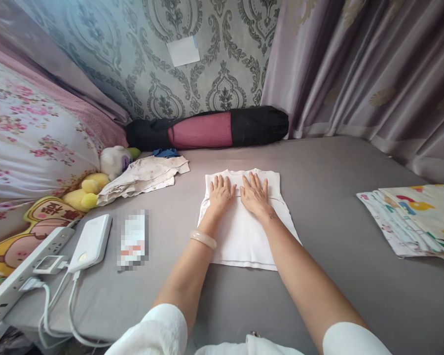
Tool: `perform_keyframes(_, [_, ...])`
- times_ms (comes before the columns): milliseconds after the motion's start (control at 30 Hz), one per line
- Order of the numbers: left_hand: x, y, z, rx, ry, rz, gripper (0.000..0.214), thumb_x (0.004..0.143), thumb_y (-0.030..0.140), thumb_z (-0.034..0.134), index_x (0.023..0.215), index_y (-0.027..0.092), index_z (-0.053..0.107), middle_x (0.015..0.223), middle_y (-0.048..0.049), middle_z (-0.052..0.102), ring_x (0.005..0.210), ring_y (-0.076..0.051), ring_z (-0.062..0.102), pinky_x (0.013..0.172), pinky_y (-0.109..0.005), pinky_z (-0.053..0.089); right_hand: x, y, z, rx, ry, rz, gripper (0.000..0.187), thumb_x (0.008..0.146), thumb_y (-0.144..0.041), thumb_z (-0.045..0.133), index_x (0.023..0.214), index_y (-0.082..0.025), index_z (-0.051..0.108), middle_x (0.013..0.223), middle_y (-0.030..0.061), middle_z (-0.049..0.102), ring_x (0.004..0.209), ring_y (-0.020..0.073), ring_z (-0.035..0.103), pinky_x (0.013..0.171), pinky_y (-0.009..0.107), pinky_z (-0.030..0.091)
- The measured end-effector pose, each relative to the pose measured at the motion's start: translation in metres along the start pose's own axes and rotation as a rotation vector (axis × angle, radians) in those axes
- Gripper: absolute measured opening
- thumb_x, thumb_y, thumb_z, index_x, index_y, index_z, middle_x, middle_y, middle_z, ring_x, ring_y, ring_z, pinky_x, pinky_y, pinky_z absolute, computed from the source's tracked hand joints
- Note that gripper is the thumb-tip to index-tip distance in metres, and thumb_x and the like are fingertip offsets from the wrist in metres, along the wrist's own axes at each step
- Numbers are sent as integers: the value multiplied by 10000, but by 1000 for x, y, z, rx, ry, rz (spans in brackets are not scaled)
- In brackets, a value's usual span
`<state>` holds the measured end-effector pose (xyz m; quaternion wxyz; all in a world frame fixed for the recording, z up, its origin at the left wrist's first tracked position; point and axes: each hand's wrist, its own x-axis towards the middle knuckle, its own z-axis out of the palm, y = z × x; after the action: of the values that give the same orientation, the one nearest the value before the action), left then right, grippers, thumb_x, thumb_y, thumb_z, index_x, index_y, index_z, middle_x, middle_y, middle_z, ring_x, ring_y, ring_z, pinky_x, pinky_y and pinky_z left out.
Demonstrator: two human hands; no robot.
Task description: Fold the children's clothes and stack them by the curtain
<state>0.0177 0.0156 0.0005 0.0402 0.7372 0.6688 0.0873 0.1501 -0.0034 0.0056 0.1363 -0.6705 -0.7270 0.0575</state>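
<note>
A small white shirt (240, 236) lies flat on the grey sheet in front of me, its neckline facing away and its hem towards me. My left hand (222, 193) rests palm down on its upper left part, fingers stretched out. Beside it, my right hand (254, 195) presses flat on the upper right part, fingers spread. The two thumbs point towards each other with a small gap between them. Neither hand grips anything. Part of the shirt is hidden under my hands and forearms.
Folded printed cloths (418, 222) lie at the right. On the left are a crumpled cream garment (144, 175), a white power bank (91, 241), a power strip (25, 276) with cables, and plush toys (114, 161). A black and pink roll (203, 130) lies along the wall.
</note>
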Motion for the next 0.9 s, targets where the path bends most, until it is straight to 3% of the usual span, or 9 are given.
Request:
perform_keyframes(200, [-4, 3, 8, -4, -13, -7, 642, 1010, 504, 207, 1528, 145, 329, 1609, -164, 283, 1502, -296, 223, 1211, -512, 178, 1, 2, 4, -10, -41, 35, 568, 1017, -333, 244, 1531, -119, 354, 1620, 143, 254, 1505, 275, 167, 1204, 544, 59])
perform_keyframes(433, [-7, 0, 4, 11, 11, 15, 637, 1011, 498, 218, 1521, 139, 348, 1593, -157, 324, 1493, -290, 252, 1213, -476, 197, 1, 2, 3, -27, -47, 29, 564, 1019, -341, 243, 1533, -134, 351, 1621, 129, 259, 1501, 270, 177, 1202, 539, 79])
perform_keyframes(600, [-12, -6, 0, 53, 97, -82, 647, 1017, 467, 200, 1496, 76, 389, 1574, -183, 351, 1488, -298, 262, 1220, -479, 174, 0, 2, 4, -37, 9, 78, 585, 1019, -343, 237, 1541, -90, 314, 1631, 150, 217, 1509, 284, 134, 1201, 540, 62])
perform_keyframes(900, [-9, -12, 0, 28, 17, -128, 682, 1013, 483, 184, 1510, 50, 358, 1589, -188, 314, 1500, -302, 224, 1215, -476, 189, 3, 5, 8, -45, -30, 119, 622, 1018, -367, 201, 1530, -32, 310, 1623, 162, 227, 1504, 287, 148, 1203, 518, 99])
